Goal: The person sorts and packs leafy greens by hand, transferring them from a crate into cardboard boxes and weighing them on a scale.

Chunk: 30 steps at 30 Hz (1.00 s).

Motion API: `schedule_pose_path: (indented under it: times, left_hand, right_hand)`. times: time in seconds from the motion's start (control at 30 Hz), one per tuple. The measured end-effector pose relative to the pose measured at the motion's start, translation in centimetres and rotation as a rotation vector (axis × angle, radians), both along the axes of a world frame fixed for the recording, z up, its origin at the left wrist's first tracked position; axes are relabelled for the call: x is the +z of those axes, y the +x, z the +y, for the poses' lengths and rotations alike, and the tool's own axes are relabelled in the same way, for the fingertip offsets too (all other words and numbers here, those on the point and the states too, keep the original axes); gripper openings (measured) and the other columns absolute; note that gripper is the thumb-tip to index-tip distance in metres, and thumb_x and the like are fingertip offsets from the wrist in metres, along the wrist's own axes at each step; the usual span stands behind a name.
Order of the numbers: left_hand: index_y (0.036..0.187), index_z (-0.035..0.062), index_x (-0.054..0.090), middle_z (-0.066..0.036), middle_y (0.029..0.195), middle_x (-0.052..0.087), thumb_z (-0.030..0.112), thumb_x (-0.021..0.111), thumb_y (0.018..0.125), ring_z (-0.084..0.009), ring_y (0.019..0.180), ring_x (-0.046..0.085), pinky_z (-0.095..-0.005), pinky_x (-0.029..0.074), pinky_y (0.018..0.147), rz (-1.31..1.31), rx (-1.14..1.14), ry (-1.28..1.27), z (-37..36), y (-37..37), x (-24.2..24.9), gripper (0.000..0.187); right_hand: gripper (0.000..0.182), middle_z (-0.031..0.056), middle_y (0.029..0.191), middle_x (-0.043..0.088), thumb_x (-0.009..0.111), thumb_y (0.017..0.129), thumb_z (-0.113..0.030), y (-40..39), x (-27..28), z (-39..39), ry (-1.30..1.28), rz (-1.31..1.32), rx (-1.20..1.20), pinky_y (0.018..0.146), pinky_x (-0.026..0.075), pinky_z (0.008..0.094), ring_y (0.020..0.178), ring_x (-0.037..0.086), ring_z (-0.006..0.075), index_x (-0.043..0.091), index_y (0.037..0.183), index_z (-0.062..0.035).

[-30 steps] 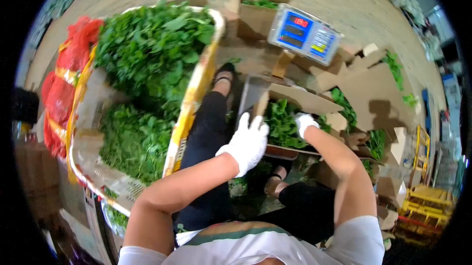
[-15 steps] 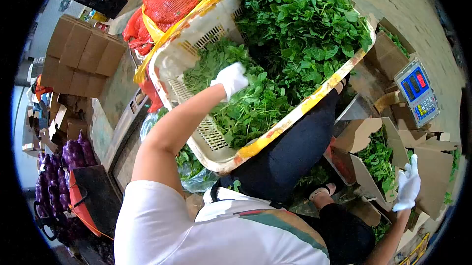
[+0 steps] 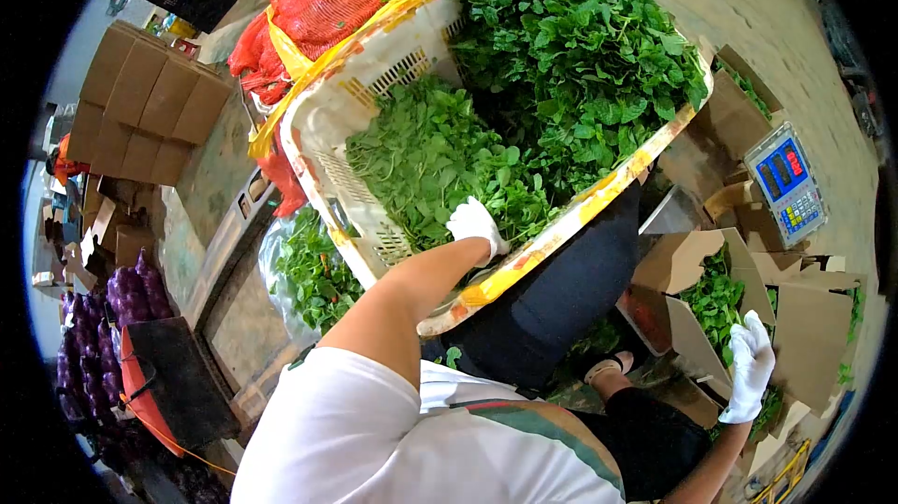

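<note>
My left hand (image 3: 475,227), in a white glove, is inside the white plastic basket (image 3: 313,125) near its front rim. Its fingers curl into the loose leafy greens (image 3: 412,153), with the tips partly buried. A taller, darker heap of mint-like greens (image 3: 580,64) fills the far right of the basket. Off to the right, my right hand (image 3: 751,368), also gloved in white, is raised beside an open cardboard box (image 3: 692,326) of leafy greens (image 3: 716,303). Its fingers point upward, slightly bent, and nothing shows in them.
Behind the basket lie red mesh sacks (image 3: 323,13). A digital scale display (image 3: 788,181) stands at right among cardboard boxes (image 3: 818,345). Greens in a clear plastic bag (image 3: 313,270) sit left of the basket. Purple net bags (image 3: 94,345) and stacked cardboard (image 3: 145,102) are farther left.
My left hand has moved from the middle of the basket toward its front rim, down into the greens. My right hand has shifted slightly left and down. The red digits on the scale differ.
</note>
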<state>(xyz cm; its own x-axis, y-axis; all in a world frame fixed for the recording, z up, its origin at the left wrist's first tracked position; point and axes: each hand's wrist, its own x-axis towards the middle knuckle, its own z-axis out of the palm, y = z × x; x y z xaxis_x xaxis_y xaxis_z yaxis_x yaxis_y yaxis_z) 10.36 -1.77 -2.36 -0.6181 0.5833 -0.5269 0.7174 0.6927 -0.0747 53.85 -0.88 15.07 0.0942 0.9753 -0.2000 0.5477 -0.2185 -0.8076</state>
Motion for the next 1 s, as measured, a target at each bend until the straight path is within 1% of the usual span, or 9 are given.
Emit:
schedule_pose_path:
  times: [0.23,0.47,0.57,0.6,0.67,0.77,0.8,0.9,1.0]
  left_hand:
    - [0.088,-0.0015,0.059,-0.020,0.092,0.060,0.008,0.056,0.070,-0.0334,0.085,0.059,-0.0386,0.048,0.072,-0.188,-0.282,0.180,0.5,-4.5,-2.5,0.021]
    - [0.094,-0.0018,0.056,-0.013,0.073,0.061,0.017,0.066,0.061,-0.0195,0.071,0.058,-0.0294,0.048,0.065,-0.639,-0.211,0.140,2.3,-13.9,6.4,0.039]
    - [0.096,-0.0018,0.054,-0.007,0.074,0.060,0.017,0.074,0.057,-0.0168,0.069,0.055,-0.0302,0.046,0.063,-0.723,-0.063,0.176,1.7,-21.3,-0.7,0.048]
    - [0.112,0.0017,0.050,-0.013,0.096,0.059,0.020,0.070,0.060,-0.0218,0.083,0.057,-0.0330,0.046,0.072,-0.526,-0.034,0.071,1.7,-23.4,-4.3,0.059]
    - [0.114,0.0032,0.049,-0.013,0.101,0.059,0.019,0.065,0.065,-0.0271,0.089,0.057,-0.0341,0.045,0.076,-0.127,-0.012,0.220,0.7,-18.8,1.8,0.054]
    - [0.114,0.0031,0.047,-0.014,0.104,0.058,0.019,0.051,0.076,-0.0306,0.097,0.055,-0.0349,0.043,0.084,-0.029,-0.257,-0.072,1.4,-16.3,1.4,0.041]
    - [0.112,0.0022,0.046,-0.015,0.103,0.058,0.019,0.050,0.077,-0.0308,0.096,0.055,-0.0354,0.043,0.084,-0.041,0.089,0.192,0.7,-13.4,3.4,0.039]
    - [0.101,-0.0003,0.047,-0.020,0.101,0.057,0.015,0.049,0.076,-0.0309,0.095,0.056,-0.0355,0.044,0.083,-0.004,0.003,0.117,0.7,-9.7,2.0,0.030]
    - [0.130,-0.0022,0.021,-0.022,0.113,0.046,0.021,0.061,0.065,-0.0339,0.109,0.042,-0.0399,0.030,0.094,-0.024,-0.147,0.046,-0.4,-4.1,1.7,0.080]
  right_hand:
    - [0.037,0.0052,0.102,0.055,0.054,0.078,0.005,-0.2,0.1,0.2,0.084,-0.012,-0.001,0.077,0.042,0.0197,0.085,0.053,0.0089,0.048,0.115,0.0036]
    - [0.039,0.0047,0.095,0.058,0.054,0.078,0.004,1.3,0.0,0.0,0.025,0.002,-0.005,0.076,0.042,0.0199,0.081,0.053,0.0076,0.048,0.116,0.0026]
    - [0.038,0.0045,0.095,0.058,0.054,0.078,0.005,1.2,-0.1,0.2,-0.025,0.000,-0.008,0.075,0.042,0.0195,0.081,0.053,0.0075,0.048,0.116,0.0022]
    - [0.038,0.0045,0.095,0.058,0.054,0.078,0.005,1.0,-0.1,0.3,-0.025,0.002,-0.009,0.075,0.042,0.0195,0.081,0.053,0.0075,0.048,0.116,0.0022]
    - [0.039,0.0045,0.095,0.058,0.054,0.078,0.004,0.7,0.0,0.3,-0.018,-0.034,0.037,0.074,0.042,0.0192,0.080,0.053,0.0077,0.048,0.117,0.0022]
    - [0.040,0.0043,0.096,0.057,0.052,0.080,0.003,0.1,0.3,0.0,0.025,-0.093,0.093,0.074,0.043,0.0193,0.081,0.053,0.0076,0.044,0.120,0.0033]
    - [0.040,0.0043,0.096,0.057,0.052,0.080,0.003,-0.1,0.4,-0.1,0.019,-0.095,0.097,0.074,0.043,0.0193,0.081,0.053,0.0076,0.044,0.120,0.0033]
    - [0.039,0.0011,0.088,0.054,0.052,0.079,0.004,-0.3,0.2,0.3,-0.008,-0.056,0.061,0.075,0.039,0.0177,0.078,0.049,0.0061,0.046,0.117,0.0064]
    - [0.039,0.0011,0.088,0.054,0.052,0.079,0.005,-0.5,0.3,0.5,-0.029,-0.052,0.039,0.074,0.039,0.0178,0.077,0.048,0.0059,0.045,0.117,0.0065]
